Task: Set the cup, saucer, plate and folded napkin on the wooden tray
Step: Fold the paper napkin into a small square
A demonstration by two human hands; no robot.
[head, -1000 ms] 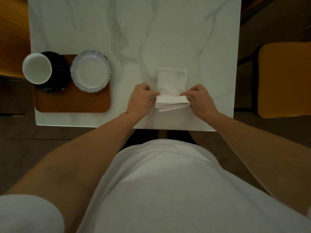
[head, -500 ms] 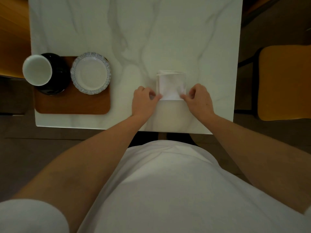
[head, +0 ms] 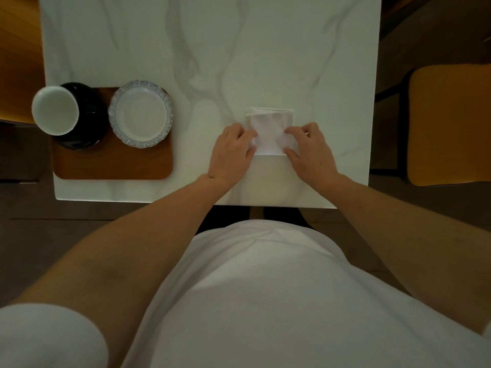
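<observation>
Napkin (head: 271, 132) on marble table (head: 265, 49), well right of wooden tray (head: 111, 166); left hand (head: 232, 152) and right hand (head: 308, 148) pinch its near corners. Press crease flat, edges flush, then lift both sides level so fold holds

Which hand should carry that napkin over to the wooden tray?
Probably the left hand: it already rests on the napkin and is on the same side as the wooden tray, so the right hand would cross over.

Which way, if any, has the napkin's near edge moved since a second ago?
Yes. The napkin's near edge has moved away from the table's front edge, folded toward the far side.
</observation>
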